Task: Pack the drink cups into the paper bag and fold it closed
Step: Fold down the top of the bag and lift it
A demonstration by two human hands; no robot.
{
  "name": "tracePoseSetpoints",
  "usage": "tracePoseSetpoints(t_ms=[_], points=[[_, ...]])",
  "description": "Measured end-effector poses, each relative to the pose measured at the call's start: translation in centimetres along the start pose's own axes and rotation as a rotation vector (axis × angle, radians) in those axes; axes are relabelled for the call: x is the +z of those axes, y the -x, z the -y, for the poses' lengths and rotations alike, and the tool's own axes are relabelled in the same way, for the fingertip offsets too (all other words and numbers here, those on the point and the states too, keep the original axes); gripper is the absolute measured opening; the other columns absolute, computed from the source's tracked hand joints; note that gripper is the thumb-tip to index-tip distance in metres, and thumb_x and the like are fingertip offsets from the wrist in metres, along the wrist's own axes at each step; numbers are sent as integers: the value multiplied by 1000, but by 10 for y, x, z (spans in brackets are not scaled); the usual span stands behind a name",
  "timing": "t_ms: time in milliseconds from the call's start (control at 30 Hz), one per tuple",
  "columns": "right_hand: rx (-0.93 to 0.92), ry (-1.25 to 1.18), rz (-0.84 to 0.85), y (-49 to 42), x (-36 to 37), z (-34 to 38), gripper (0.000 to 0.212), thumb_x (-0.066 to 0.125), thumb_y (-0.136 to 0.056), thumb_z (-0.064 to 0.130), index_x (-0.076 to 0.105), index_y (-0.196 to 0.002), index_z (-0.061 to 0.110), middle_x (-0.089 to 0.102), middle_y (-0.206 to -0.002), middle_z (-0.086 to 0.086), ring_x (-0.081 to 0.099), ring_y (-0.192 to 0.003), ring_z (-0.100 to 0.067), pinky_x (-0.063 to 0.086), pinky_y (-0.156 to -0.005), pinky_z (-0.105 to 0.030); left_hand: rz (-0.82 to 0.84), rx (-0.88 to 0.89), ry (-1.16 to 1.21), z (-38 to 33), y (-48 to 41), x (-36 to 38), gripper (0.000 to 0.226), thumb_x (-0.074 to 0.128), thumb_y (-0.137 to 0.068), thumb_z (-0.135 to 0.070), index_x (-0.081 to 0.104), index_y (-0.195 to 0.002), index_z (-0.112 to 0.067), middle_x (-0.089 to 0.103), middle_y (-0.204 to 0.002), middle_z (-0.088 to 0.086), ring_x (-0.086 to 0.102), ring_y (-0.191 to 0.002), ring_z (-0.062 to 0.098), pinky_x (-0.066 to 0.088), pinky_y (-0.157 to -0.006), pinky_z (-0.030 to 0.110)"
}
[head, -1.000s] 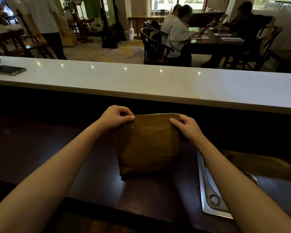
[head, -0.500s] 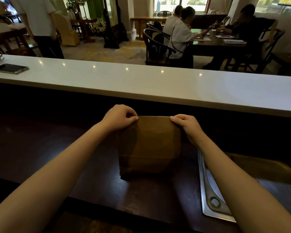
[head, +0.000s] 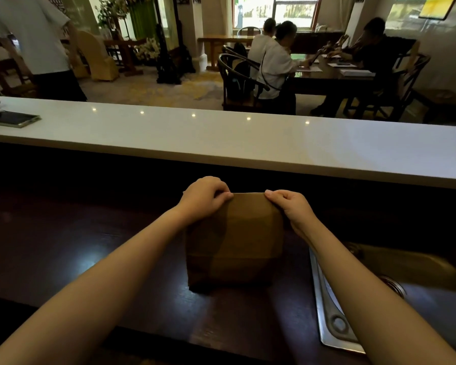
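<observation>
Hands pinching the top of a paper bag (head: 234, 238).
Left hand (head: 204, 197) and right hand (head: 291, 206) each grip a top corner; the bag stands upright on the dark counter (head: 63, 246), beside the sink (head: 332, 312).

Matt brown paper bag (head: 234, 241) on glossy dark wooden worktop (head: 90, 248); brushed silvery metal sink rim (head: 327, 309); smooth, polished white stone counter (head: 221, 138)

A phone (head: 12, 119) lies on the white counter (head: 221, 138); steel sink (head: 332, 320) at right.

A plain brown paper bag (head: 234, 238) stands on a dark wooden worktop (head: 63, 246) below a white counter (head: 221, 138).
</observation>
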State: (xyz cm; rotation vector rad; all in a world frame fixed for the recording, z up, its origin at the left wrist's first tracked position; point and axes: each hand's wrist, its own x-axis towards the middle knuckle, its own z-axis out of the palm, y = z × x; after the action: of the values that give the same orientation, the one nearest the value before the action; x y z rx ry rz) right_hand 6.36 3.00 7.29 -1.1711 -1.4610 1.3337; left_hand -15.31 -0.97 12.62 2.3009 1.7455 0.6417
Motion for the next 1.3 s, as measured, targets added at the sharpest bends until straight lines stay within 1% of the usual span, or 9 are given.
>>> tracePoseSetpoints(t_ms=[67,300,433,567,733,800,900,1067,1300], points=[[-14,-16,-27,2,1,-1,42,63,-84,36,63,-81,-6,55,-74,-15,55,-71,-22,43,-64,-30,-2,12,-28,-3,-1,0,20,51,-90,-26,66,-94,-12,63,-93,3,55,-92,18,42,-78,29],[-53,60,-100,9,5,6,23,62,-86,29,63,-66,18,54,-59,5,54,-55,-4,42,-56,-22,-29,74,-85,-9,-3,8,20,51,-89,-31,64,-94,-17,65,-95,1,56,-92,15,44,-76,29],[-326,581,-74,6,-1,20,10,62,-86,30,67,-91,23,63,-89,10,53,-87,-8,40,-75,-22,54,51,-21,-10,-8,3,17,51,-89,-28,63,-88,-16,57,-84,-4,55,-86,15,44,-74,29],[-483,859,45,1,9,36,16,65,-83,31,68,-96,24,65,-94,7,46,-90,-10,36,-83,-33,106,35,40,-10,-11,-4,15,52,-89,-26,63,-83,-17,56,-80,-5,55,-81,15,45,-75,31],[-333,676,168,-6,7,47,3,71,-78,22,70,-79,19,61,-78,10,54,-84,-13,42,-77,-29,101,64,50,-10,-10,-7,17,54,-88,-27,67,-93,-17,60,-86,-4,52,-83,10,41,-76,28],[-283,603,200,-8,5,52,7,73,-76,19,69,-72,23,63,-73,12,58,-75,-4,44,-72,-19,76,87,24,-10,-10,-5,17,55,-87,-30,65,-98,-21,59,-86,-7,51,-82,8,41,-73,27],[-223,531,222,-8,6,54,11,75,-75,18,70,-68,25,65,-71,11,60,-68,1,45,-64,-9,33,90,-9,-11,-13,-1,11,58,-84,-33,62,-88,-24,56,-83,-7,51,-84,10,40,-70,27],[-151,425,202,-2,1,43,7,70,-80,28,72,-73,28,69,-76,9,63,-73,-2,48,-66,-13,54,86,50,-7,-15,3,11,59,-84,-28,63,-81,-18,56,-82,-4,48,-82,10,39,-71,25],[-176,323,102,-1,11,31,13,68,-82,25,69,-70,21,65,-70,6,60,-68,-5,46,-61,-13,108,82,136,-5,-16,-2,12,58,-85,-25,65,-84,-15,61,-83,-2,54,-79,11,42,-71,25]])
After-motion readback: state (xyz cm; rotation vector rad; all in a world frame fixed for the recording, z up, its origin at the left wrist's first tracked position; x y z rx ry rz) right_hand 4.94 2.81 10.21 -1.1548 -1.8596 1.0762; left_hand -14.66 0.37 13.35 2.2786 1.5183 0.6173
